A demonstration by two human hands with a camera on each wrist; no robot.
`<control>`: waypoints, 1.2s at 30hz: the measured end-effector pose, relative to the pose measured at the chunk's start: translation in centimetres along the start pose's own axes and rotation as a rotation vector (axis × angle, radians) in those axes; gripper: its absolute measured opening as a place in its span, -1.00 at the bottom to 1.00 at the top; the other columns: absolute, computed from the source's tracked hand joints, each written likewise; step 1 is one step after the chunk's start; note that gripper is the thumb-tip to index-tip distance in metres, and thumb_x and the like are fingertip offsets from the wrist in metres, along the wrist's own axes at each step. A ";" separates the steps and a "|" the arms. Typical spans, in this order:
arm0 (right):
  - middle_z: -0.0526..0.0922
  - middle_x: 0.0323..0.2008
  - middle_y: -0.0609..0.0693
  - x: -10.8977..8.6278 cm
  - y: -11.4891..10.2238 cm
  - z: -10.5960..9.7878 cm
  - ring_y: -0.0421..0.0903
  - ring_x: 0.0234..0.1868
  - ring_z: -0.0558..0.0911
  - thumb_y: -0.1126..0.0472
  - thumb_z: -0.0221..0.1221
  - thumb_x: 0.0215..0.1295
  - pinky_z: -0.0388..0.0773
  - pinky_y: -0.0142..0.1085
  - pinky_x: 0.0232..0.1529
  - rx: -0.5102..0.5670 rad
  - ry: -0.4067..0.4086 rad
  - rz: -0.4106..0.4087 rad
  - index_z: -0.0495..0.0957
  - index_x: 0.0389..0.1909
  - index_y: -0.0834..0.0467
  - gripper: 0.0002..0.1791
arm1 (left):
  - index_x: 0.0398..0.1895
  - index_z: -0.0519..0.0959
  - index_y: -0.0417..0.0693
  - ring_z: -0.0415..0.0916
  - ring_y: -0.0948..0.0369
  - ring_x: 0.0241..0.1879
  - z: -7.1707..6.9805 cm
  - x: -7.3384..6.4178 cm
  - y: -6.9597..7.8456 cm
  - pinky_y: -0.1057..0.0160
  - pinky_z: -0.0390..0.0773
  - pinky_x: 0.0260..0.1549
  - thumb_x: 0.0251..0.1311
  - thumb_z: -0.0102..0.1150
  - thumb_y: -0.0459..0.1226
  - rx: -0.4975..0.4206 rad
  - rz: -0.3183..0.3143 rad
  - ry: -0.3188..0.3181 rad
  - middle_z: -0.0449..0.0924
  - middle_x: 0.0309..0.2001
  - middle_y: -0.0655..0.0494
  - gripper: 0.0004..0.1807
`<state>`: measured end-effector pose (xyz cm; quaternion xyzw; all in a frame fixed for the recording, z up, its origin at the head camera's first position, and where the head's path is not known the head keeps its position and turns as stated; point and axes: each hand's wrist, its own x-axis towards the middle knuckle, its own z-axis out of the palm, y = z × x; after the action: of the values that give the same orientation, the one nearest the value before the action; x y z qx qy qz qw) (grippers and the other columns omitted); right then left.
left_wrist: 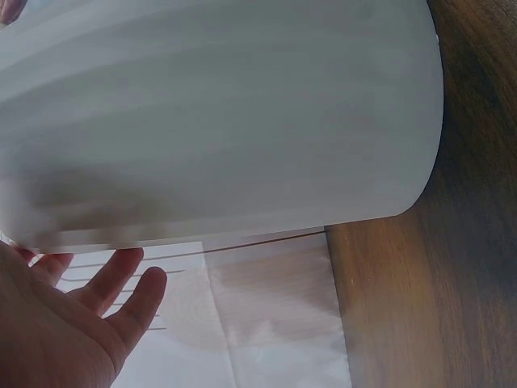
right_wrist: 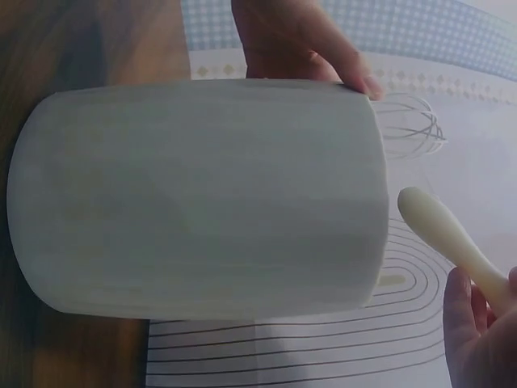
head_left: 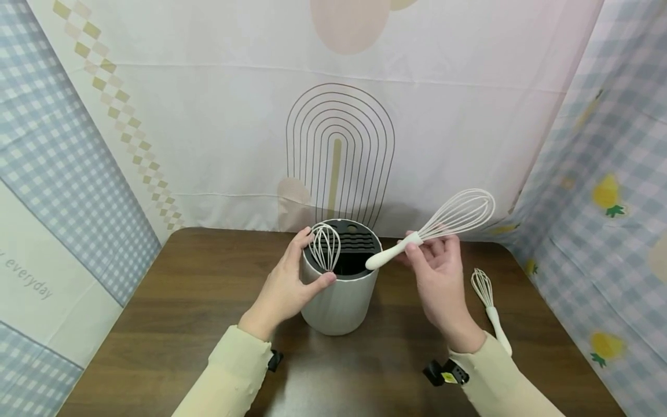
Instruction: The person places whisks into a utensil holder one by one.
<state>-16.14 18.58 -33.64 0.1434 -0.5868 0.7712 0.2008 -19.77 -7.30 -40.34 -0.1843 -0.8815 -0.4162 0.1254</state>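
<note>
A white ribbed utensil holder (head_left: 341, 307) with a black slotted top stands upright on the table. My left hand (head_left: 288, 278) spans its near-left side and holds it at the rim, thumb in front and fingers round the left. The wire head of a white whisk (head_left: 324, 249) sticks up from the holder beside that hand; its handle is hidden inside. To the right, my right hand (head_left: 436, 271) pinches a larger white whisk (head_left: 458, 215) near the top of its handle. That whisk tilts, wires up to the right, its handle end (right_wrist: 432, 214) close to the holder's rim.
A smaller white whisk (head_left: 490, 307) lies on the brown wooden table (head_left: 208, 301), right of my right hand. A printed white cloth (head_left: 224, 139) hangs behind the table. Blue checked cloth (head_left: 594, 208) hangs along the right side, and another stretch is on the left.
</note>
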 end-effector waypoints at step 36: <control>0.54 -0.08 0.31 0.1 -0.1 4.3 0.12 -0.13 0.59 0.53 0.21 0.19 0.60 -0.24 -0.15 -0.507 -0.197 -0.012 0.06 0.30 0.36 -0.29 | 0.44 0.06 0.25 0.12 0.18 0.39 0.0 0.0 0.1 -0.08 0.27 0.22 0.06 0.16 0.34 0.000 0.023 0.006 -0.07 0.48 0.43 -0.07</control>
<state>-16.21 14.46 -32.32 0.1663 -0.7769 0.5809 0.1770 -19.75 -7.30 -40.27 -0.1931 -0.8791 -0.4151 0.1328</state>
